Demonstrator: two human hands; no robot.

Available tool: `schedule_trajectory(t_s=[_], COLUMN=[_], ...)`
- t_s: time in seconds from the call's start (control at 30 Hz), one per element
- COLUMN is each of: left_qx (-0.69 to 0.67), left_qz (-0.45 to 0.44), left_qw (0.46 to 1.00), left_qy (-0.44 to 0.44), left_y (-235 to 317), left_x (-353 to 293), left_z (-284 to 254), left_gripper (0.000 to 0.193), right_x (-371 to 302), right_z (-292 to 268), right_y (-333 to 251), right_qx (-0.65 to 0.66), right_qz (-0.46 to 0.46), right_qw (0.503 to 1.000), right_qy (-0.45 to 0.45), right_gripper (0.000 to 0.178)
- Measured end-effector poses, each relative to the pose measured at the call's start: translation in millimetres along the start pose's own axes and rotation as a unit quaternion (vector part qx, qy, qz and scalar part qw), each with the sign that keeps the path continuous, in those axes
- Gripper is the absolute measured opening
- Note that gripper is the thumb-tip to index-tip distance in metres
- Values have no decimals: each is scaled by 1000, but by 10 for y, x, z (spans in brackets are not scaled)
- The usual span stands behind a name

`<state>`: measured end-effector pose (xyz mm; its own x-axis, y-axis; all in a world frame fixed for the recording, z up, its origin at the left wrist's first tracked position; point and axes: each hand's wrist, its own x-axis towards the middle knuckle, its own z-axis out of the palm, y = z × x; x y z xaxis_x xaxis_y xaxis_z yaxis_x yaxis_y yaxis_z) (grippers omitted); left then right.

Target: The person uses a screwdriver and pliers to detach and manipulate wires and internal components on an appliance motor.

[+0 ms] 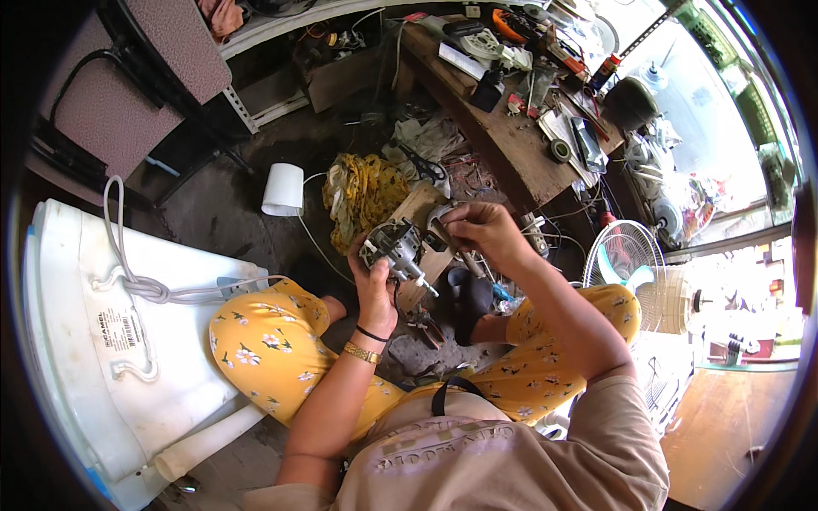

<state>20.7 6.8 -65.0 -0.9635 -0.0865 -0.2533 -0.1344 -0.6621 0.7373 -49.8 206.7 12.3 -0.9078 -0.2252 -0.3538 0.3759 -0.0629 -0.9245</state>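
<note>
Rough wood bench [516, 155] beyond, left grip [375, 288] grasps a rounded metal motor [399, 249] (right grip [484, 228]: can't tell).

So it's a tan tee [545, 477] with kinda faded lettering, bright yellow pants [273, 328] covered in white flowers, plus a gold-tone bracelet [362, 353] and skinny black band [371, 335] on the left wrist [379, 318]

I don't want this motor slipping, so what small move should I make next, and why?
Perhaps brace the silver-grey metal motor against the pale wooden board: only your left hand clearly grips it, your right hand is close beside it, and the board shows behind it.
</note>
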Motion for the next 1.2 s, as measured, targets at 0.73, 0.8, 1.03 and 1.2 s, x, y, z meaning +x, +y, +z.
schedule_trajectory(t_s=[0.73,0.8,1.03,1.2], left_qx=[18,23,19,18], left_qz=[18,23,33,26], left_qw=[1000,999,999,1000], left_qy=[13,16,3,2], left_y=[-39,-41,-60,-54], left_x=[-76,-72,-42,-44], left_z=[31,17,-11,-3], left_gripper=[77,77,78,77], right_x=[-100,-91,-66,-53], right_z=[618,625,576,546], right_y=[124,117,94,110], right_qx=[-183,-191,-159,-229], right_qz=[-134,-126,-124,-126], right_qw=[961,961,975,958], right_qy=[157,154,98,117], right_gripper=[55,56,59,55])
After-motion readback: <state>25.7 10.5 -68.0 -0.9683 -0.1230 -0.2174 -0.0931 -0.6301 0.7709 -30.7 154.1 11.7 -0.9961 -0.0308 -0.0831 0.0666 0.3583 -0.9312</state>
